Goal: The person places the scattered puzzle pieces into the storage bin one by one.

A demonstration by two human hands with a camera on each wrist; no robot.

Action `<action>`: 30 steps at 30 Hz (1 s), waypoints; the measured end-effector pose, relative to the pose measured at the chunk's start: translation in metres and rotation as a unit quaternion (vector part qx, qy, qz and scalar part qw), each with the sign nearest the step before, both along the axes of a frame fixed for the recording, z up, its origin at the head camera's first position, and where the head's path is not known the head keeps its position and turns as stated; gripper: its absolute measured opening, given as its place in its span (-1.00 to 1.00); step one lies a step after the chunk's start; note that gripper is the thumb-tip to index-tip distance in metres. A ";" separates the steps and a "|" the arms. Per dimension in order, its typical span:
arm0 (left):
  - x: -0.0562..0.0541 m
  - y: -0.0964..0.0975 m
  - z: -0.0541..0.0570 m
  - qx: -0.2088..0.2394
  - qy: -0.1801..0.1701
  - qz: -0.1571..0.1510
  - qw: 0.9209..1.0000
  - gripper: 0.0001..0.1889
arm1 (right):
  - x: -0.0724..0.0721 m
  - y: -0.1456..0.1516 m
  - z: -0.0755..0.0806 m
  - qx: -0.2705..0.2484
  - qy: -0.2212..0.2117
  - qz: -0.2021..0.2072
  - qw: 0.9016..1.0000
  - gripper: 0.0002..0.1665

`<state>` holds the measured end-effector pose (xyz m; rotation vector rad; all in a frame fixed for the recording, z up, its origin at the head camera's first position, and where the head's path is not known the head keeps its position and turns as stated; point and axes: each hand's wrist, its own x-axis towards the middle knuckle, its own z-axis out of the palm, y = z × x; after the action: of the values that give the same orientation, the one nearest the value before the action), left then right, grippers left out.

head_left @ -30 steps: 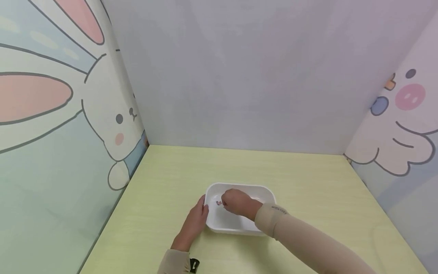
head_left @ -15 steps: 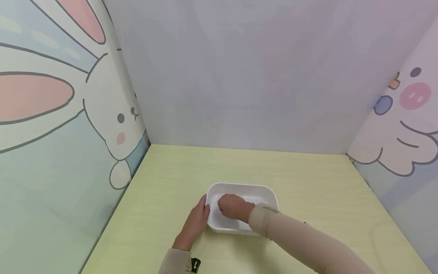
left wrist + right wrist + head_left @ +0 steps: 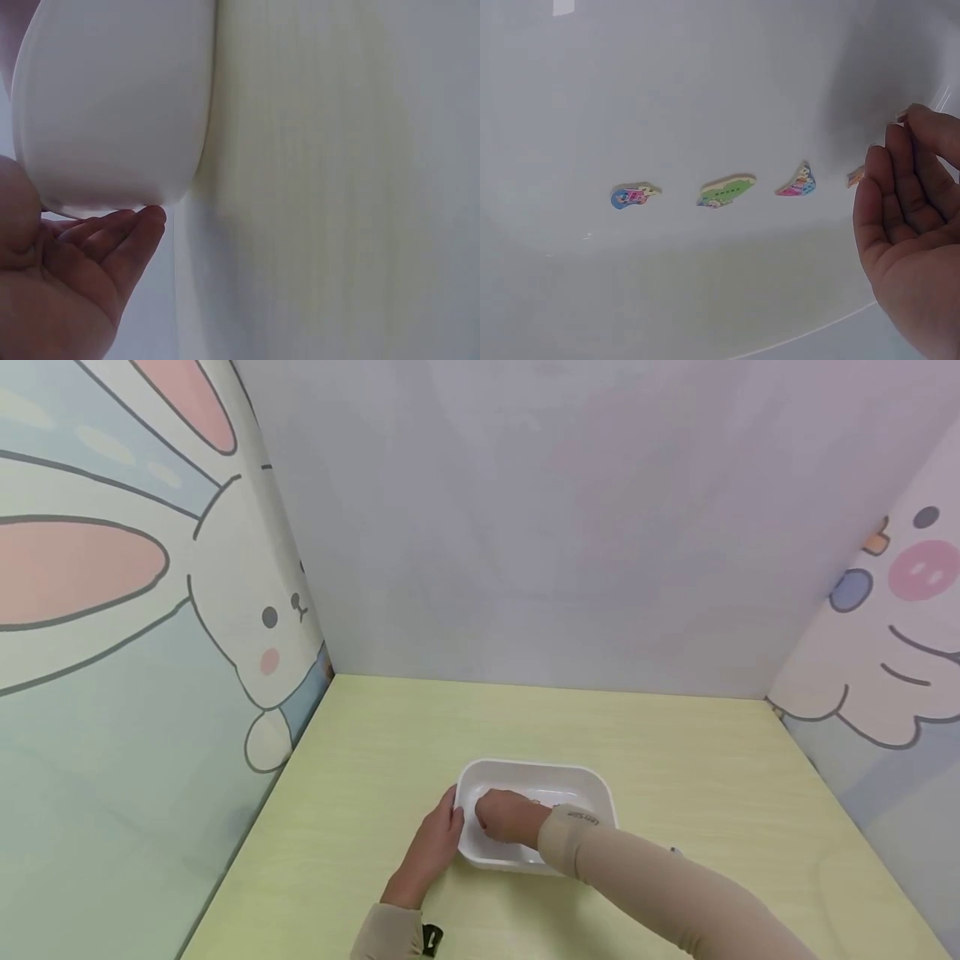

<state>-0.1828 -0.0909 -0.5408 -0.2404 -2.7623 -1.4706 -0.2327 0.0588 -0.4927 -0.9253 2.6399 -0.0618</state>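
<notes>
A white rectangular basin stands on the table. My left hand holds its left end, fingers along the outer wall and thumb by the rim. Inside the basin, my right hand pinches a small, thin, pale-edged piece between thumb and index finger; its shape is mostly hidden. Along the basin floor lie a blue-and-pink guitar-shaped piece, a green elongated piece and a colourful boomerang-shaped piece. An orange-brown piece is partly covered by the right hand's fingers.
The basin sits on a pale yellow-green table. Walls with cartoon pictures flank it, with a plain grey wall behind. A small dark-tipped object shows just beyond the right sleeve, too small to tell.
My right hand has moved left and slightly nearer inside the basin, covering a small coloured piece seen earlier to its left. The left hand stays at the basin's end.
</notes>
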 end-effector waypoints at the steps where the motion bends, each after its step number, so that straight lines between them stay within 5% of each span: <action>1: 0.000 0.000 0.000 -0.001 0.001 0.000 1.000 -0.53 | 0.001 0.000 -0.001 -0.003 0.003 0.002 1.000 -0.75; 14: 0.000 0.002 0.001 0.001 -0.002 -0.001 1.000 -0.53 | 0.001 0.002 -0.002 0.008 0.012 0.010 1.000 -0.72; 30: -0.001 -0.001 -0.002 0.002 -0.010 0.000 1.000 -0.53 | -0.007 0.016 0.023 -0.040 0.003 -0.001 0.999 -0.85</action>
<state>-0.1836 -0.0915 -0.5432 -0.2272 -2.7743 -1.4862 -0.2393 0.0750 -0.4694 -0.9498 2.6612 -0.1665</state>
